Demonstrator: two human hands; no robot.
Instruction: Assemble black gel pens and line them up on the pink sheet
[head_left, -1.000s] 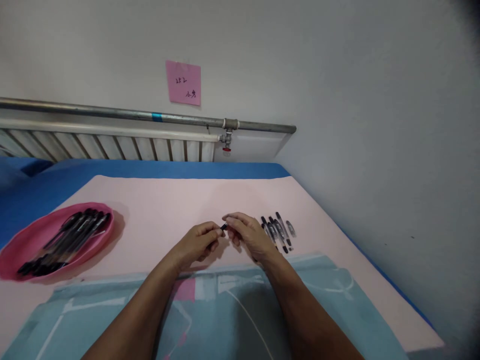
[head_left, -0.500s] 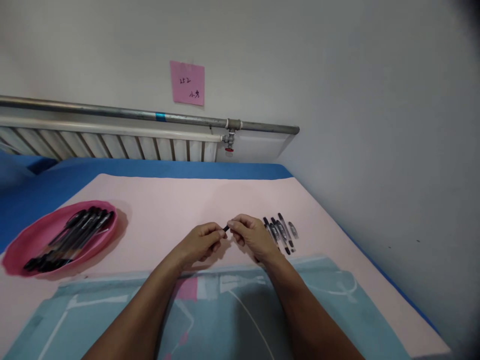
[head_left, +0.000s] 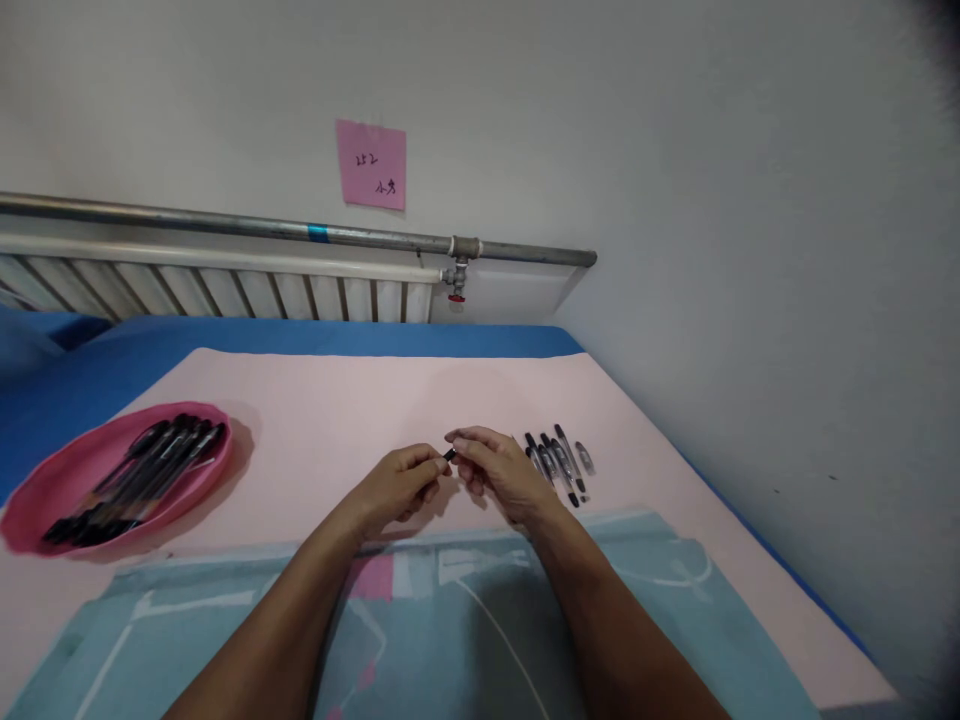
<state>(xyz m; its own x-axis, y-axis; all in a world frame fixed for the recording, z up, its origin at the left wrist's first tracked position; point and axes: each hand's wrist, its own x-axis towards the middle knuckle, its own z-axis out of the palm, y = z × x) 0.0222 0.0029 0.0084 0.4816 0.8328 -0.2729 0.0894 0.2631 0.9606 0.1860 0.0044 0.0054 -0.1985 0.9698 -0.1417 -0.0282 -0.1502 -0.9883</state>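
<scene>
My left hand (head_left: 405, 485) pinches a short black pen part (head_left: 450, 455) between thumb and forefinger. Only a small length of it shows; my fingers cover the rest. My right hand (head_left: 499, 472) meets the other end with curled fingers, thumb against the piece and forefinger stretched a little above it. Just right of that hand, several clear-barrelled pens with black ends (head_left: 556, 460) lie side by side on the pink surface (head_left: 337, 400). A small clear piece (head_left: 584, 458) rests beside them.
A pink oval basket (head_left: 22, 500) at the left holds several black pens (head_left: 150, 475). Blue-green patterned cloth (head_left: 247, 640) covers the near edge. Behind stand a radiator (head_left: 300, 297) and a metal pipe (head_left: 240, 223); a grey wall (head_left: 787, 350) rises at the right.
The fingers of my right hand have loosened and shifted on the black pen part, the forefinger lifting slightly. My left hand keeps its pinch almost unchanged.
</scene>
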